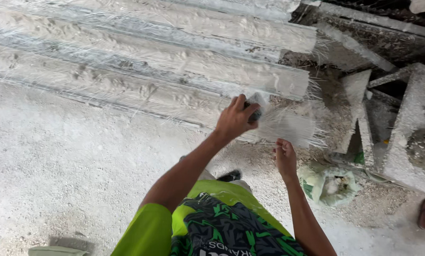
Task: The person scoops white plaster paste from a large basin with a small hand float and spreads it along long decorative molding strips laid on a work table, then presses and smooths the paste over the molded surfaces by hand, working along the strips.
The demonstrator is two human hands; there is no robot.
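Where hands [260, 137] work, open sack [328, 185] (white lumps inside)

One head-worn camera looks steeply down and forward from above the person's chest, close over both outstretched arms, toward the ribbed plaster slab [150, 61] and dusty floor [56, 170] (there is no second view to compare).

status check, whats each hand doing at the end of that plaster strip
Left hand gripping a small dark tool on the white moulded strip. Right hand pinching loose fibres below its end. Open bag just right; nothing blocking.
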